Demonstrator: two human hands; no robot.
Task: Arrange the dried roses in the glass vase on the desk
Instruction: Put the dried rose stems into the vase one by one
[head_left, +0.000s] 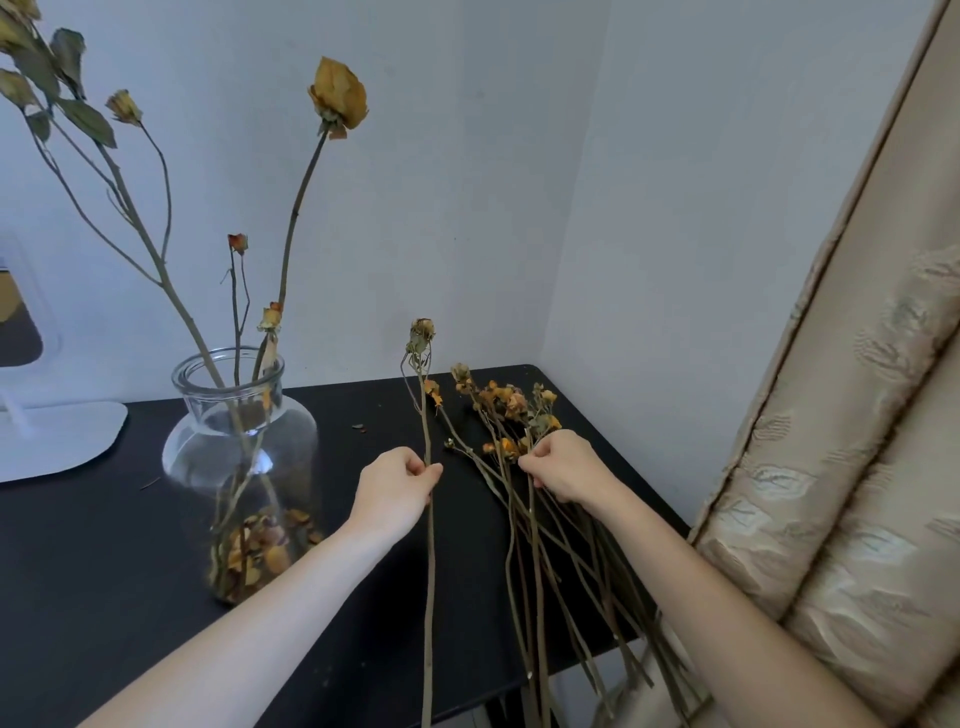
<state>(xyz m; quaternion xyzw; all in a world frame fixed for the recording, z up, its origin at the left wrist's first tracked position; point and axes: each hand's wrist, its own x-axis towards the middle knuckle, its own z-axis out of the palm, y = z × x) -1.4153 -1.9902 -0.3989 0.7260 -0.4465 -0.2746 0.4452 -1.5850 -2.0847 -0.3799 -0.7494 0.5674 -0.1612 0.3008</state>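
A black counter carries a glass vase at left, already holding tall dried roses. A loose pile of roses lies at right. The left grip pinches one upright stem, probably bound for the vase. The right grip pinches stems in the pile, seemingly steadying it.
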